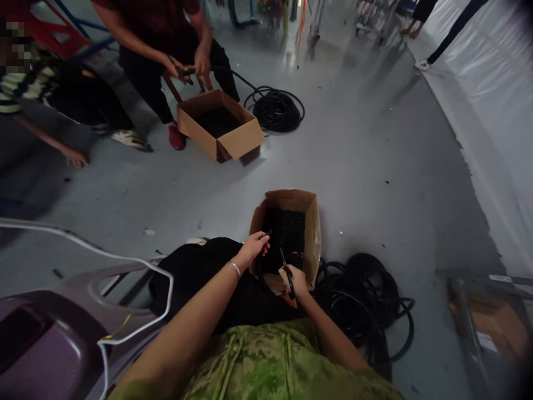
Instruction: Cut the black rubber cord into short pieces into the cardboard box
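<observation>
My left hand (254, 248) is closed around a black cable (268, 233), whose end pokes out past the fingers above an open cardboard box (313, 236). Over the box's near side, my right hand (297, 282) grips a pair of scissors (283, 256); a blade points away from me, a short gap from the cable end. Small black pieces (292, 225) fill the bottom of the box. To its right, a loose coil of black cable (366, 300) lies on the floor. How the cable runs below my left hand is partly hidden.
Across from me a seated person (154, 50) handles black cable above another cardboard box (195, 133), beside a second coil (278, 110). Another person's hand (75, 158) reaches to the floor at left. A purple plastic chair (45, 339) and white cord (169, 294) are at lower left.
</observation>
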The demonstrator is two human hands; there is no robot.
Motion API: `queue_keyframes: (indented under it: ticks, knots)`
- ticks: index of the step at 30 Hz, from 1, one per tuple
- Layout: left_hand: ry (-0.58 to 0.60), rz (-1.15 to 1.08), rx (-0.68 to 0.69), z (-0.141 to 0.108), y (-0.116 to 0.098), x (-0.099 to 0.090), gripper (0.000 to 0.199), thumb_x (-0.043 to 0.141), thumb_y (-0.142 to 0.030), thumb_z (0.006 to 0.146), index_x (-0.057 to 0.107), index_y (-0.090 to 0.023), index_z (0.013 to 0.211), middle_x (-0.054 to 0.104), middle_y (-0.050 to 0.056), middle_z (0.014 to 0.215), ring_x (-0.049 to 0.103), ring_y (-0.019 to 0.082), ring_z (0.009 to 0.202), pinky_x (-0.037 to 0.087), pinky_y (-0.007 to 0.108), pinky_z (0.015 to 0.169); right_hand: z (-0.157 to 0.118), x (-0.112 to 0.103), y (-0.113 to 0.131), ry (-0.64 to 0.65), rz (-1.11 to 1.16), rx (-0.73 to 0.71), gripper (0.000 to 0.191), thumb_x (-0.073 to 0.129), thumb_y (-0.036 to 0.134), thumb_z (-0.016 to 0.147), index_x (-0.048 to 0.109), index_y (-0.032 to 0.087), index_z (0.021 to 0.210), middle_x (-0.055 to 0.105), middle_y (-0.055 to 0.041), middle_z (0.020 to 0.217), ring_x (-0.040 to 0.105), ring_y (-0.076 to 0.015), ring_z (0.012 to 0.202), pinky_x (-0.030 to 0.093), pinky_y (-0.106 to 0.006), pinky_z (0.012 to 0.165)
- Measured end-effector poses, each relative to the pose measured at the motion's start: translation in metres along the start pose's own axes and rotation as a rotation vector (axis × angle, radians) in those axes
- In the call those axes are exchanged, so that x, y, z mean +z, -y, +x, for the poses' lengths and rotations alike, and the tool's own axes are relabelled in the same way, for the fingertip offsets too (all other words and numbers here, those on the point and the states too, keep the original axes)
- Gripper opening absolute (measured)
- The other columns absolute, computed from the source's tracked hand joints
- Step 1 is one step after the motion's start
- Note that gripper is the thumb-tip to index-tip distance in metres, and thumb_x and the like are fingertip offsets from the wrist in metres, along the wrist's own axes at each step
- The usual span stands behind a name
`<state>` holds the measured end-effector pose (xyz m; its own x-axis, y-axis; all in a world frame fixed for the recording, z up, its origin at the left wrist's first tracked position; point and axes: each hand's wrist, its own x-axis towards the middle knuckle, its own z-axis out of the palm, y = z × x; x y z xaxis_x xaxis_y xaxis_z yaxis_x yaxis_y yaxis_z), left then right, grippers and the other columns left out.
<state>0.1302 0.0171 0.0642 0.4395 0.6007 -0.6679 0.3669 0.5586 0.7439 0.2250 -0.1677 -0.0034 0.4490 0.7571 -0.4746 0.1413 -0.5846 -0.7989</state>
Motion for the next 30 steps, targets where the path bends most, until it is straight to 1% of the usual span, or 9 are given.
queue_keyframes:
  ticks: [2,4,7,10,12,16,22,25,30]
  knots:
    - [0.013,-0.052,0.049,-0.001,-0.001,0.0,0.011,0.057,-0.024,0.085,0.056,-0.015,0.079,0.055,-0.003,0.057,0.048,0.008,0.044,0.038,0.019,0.044,0.0,-0.004,0.0,0.06,0.097,0.035,0.045,0.058,0.052,0.082,0.069,0.014,0.102,0.055,0.0031,0.052,0.047,-0.0098,0.035,0.035,-0.019,0.036]
    - [0.025,-0.081,0.098,-0.002,-0.002,0.0,0.016,0.062,-0.03,0.082,0.058,-0.015,0.082,0.055,-0.003,0.058,0.048,0.008,0.045,0.038,0.019,0.043,0.0,-0.009,0.004,0.122,0.216,0.045,0.053,0.061,0.052,0.082,0.065,0.013,0.117,0.058,0.002,0.058,0.049,-0.0092,0.036,0.036,-0.019,0.036]
    - [0.045,-0.095,0.154,-0.002,-0.002,0.0,0.025,0.065,-0.039,0.078,0.06,-0.014,0.082,0.052,-0.004,0.057,0.044,0.007,0.045,0.034,0.019,0.043,0.002,-0.018,0.016,0.19,0.335,0.002,0.059,0.063,0.049,0.083,0.059,0.014,0.13,0.064,-0.002,0.07,0.058,-0.0104,0.048,0.044,-0.019,0.045]
    - [0.042,-0.098,0.143,-0.003,-0.003,0.0,0.031,0.065,-0.044,0.078,0.062,-0.014,0.086,0.047,-0.006,0.056,0.039,0.005,0.042,0.029,0.018,0.041,0.007,-0.026,0.029,0.197,0.296,-0.073,0.057,0.062,0.045,0.085,0.058,0.014,0.132,0.065,-0.0028,0.076,0.062,-0.0119,0.058,0.05,-0.023,0.058]
    - [0.042,-0.118,0.105,-0.003,-0.004,-0.001,0.035,0.065,-0.046,0.077,0.062,-0.014,0.089,0.045,-0.006,0.056,0.037,0.005,0.041,0.026,0.017,0.04,0.011,-0.03,0.036,0.188,0.237,-0.108,0.056,0.06,0.045,0.085,0.058,0.014,0.132,0.065,-0.0027,0.079,0.063,-0.0126,0.061,0.051,-0.025,0.062]
    - [0.084,-0.157,0.051,-0.004,-0.008,0.0,0.035,0.065,-0.047,0.078,0.06,-0.014,0.087,0.041,-0.007,0.055,0.032,0.004,0.04,0.021,0.017,0.039,0.02,-0.034,0.046,0.186,0.13,-0.146,0.056,0.059,0.045,0.085,0.058,0.015,0.133,0.065,-0.0026,0.083,0.063,-0.0137,0.066,0.052,-0.026,0.062]
    - [0.12,-0.117,0.016,-0.007,-0.014,0.004,0.026,0.061,-0.04,0.083,0.06,-0.014,0.084,0.039,-0.007,0.054,0.031,0.004,0.04,0.019,0.018,0.04,0.032,-0.037,0.06,0.176,-0.008,-0.222,0.048,0.059,0.042,0.085,0.061,0.019,0.128,0.067,-0.0023,0.089,0.064,-0.0144,0.071,0.052,-0.025,0.065]
    - [0.128,-0.109,0.003,-0.006,-0.015,0.004,0.023,0.059,-0.037,0.085,0.059,-0.014,0.083,0.038,-0.007,0.054,0.03,0.004,0.039,0.019,0.018,0.04,0.034,-0.036,0.066,0.192,0.012,-0.216,0.049,0.058,0.043,0.085,0.059,0.018,0.128,0.066,-0.0015,0.084,0.063,-0.0138,0.069,0.052,-0.025,0.064]
    - [0.151,-0.092,-0.019,-0.002,-0.013,0.005,0.023,0.058,-0.037,0.085,0.057,-0.015,0.08,0.038,-0.007,0.055,0.029,0.004,0.04,0.019,0.018,0.04,0.035,-0.035,0.071,0.215,0.115,-0.149,0.05,0.059,0.044,0.084,0.059,0.017,0.127,0.065,-0.0012,0.078,0.064,-0.0136,0.064,0.051,-0.024,0.06]
